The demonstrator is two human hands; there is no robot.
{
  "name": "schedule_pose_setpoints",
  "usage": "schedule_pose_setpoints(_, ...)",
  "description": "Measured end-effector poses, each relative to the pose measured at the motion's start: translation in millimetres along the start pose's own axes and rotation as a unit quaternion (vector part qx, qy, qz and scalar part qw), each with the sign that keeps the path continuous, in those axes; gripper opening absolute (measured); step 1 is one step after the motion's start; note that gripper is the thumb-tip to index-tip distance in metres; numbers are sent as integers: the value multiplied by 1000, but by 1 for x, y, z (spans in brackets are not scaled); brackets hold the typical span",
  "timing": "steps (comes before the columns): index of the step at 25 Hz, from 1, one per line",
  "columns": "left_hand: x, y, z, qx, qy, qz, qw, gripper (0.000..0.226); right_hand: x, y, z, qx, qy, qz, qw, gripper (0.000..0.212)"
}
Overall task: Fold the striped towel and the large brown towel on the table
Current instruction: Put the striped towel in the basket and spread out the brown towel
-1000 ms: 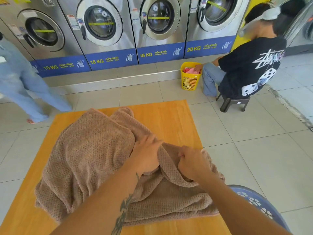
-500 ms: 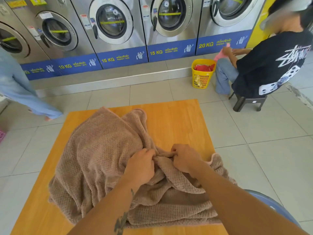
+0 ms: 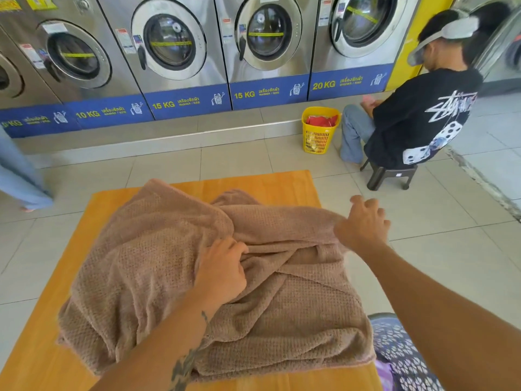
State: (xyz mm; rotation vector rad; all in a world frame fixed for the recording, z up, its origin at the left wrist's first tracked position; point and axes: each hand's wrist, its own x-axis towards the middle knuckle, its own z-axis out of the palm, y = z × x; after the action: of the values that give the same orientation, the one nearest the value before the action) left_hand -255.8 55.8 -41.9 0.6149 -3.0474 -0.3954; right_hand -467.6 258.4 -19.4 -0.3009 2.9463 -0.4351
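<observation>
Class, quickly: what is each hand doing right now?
Left hand: gripping a fold of the large brown waffle-weave towel.
Right hand: splayed at that towel's edge; grip cannot be told.
</observation>
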Motion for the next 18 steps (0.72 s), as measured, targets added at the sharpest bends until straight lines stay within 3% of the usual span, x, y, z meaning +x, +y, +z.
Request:
schedule_pose_setpoints(3, -12, -3, 3, 104, -62, -78, 990, 57, -45, -17, 35, 46, -119, -140, 982, 56)
schedule_pose_setpoints(6, -31, -20, -6, 140, -90, -173, 971, 70, -78, -22, 59, -68, -229, -184, 953, 64)
schedule_pose_setpoints(9, -48, -46, -24, 82, -26, -206, 975, 64, -71, -17, 60, -148, -218, -105, 959, 74)
schedule_pose_setpoints(11, -58, -66, -35, 20, 38, -247, 968, 66, -59, -12, 52, -155, -250, 8, 956, 82)
schedule_pose_setpoints(13, -68, -82, -42, -32, 71, -287, 955, 66, -56, -21, 43, -151, -247, 58, 955, 83)
schedule_pose_setpoints(16, -83, -106, -40, -63, 84, -323, 940, 48, -79, -67, 38, -123, -134, -84, 980, 64)
schedule_pose_setpoints(18, -93, -116, -41, -94, 102, -312, 940, 33, -107, -106, 43, -43, -142, -193, 970, 61)
